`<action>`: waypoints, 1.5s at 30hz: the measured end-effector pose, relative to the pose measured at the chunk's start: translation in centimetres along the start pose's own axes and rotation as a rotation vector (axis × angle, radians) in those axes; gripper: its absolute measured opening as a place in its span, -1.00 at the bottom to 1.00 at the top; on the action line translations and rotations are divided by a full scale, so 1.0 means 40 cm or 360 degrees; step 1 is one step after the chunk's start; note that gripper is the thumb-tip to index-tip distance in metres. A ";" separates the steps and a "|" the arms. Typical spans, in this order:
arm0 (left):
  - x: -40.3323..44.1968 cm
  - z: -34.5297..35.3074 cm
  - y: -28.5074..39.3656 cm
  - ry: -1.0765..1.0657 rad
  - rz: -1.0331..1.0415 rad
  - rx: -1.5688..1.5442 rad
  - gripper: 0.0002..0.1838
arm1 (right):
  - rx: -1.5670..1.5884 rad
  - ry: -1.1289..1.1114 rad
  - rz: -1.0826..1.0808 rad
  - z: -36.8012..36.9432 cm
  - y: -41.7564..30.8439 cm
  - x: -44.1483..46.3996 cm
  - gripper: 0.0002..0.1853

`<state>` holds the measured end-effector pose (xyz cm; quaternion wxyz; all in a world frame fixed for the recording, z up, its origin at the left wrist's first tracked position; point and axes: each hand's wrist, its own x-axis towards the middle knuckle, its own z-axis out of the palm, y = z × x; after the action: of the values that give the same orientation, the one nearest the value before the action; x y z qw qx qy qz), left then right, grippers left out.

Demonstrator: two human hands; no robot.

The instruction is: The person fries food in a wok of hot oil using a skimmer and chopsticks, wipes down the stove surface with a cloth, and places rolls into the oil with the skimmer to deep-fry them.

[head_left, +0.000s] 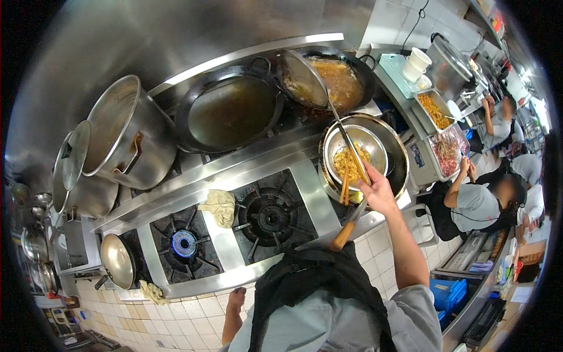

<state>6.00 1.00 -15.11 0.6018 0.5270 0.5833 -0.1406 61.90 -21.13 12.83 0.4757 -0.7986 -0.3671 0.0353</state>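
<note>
My right hand (376, 189) is closed round the long handle of a wire skimmer (302, 80). The skimmer's mesh bowl is over the left part of a wok (366, 88) of bubbling brownish oil (337, 76). Below that handle, a round metal strainer (373, 139) with yellow fried pieces (343, 158) sits in a wide pot (400, 161). A pair of wooden chopsticks (345, 186) leans in the strainer. A wooden handle (345, 233) sticks out from the pot towards my apron. My left hand (236, 298) hangs low at my side, fingers curled, apparently with nothing in them.
A second wok (231, 111) holds dark liquid. Tall pots (132, 141) stand at left. One burner (184, 243) shows a blue flame; a cloth (220, 207) lies beside it. A tray of food (434, 111) is at right, where co-workers (469, 205) sit or stand.
</note>
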 end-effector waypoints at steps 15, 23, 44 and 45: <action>0.065 0.012 -0.069 -0.0087 0.0120 -0.0047 -0.57 | -0.0273 -0.0044 0.0317 -0.048 -0.056 0.027 -0.40; 0.053 0.001 -0.050 0.0065 0.0001 -0.0132 -0.50 | -0.0263 -0.0117 0.0533 -0.058 -0.037 0.014 -0.42; 0.024 0.014 -0.107 0.0083 -0.0102 0.0043 -0.52 | -0.0098 0.0127 0.0193 -0.134 0.073 0.196 -0.46; 0.037 0.007 -0.122 0.0046 -0.0101 0.0110 -0.52 | -0.0099 0.0127 0.0194 -0.135 0.082 0.212 -0.46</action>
<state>2.72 -0.54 -18.73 0.5700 0.5307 0.6032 -0.1720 72.06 -20.76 15.68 0.4618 -0.8346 -0.2995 0.0209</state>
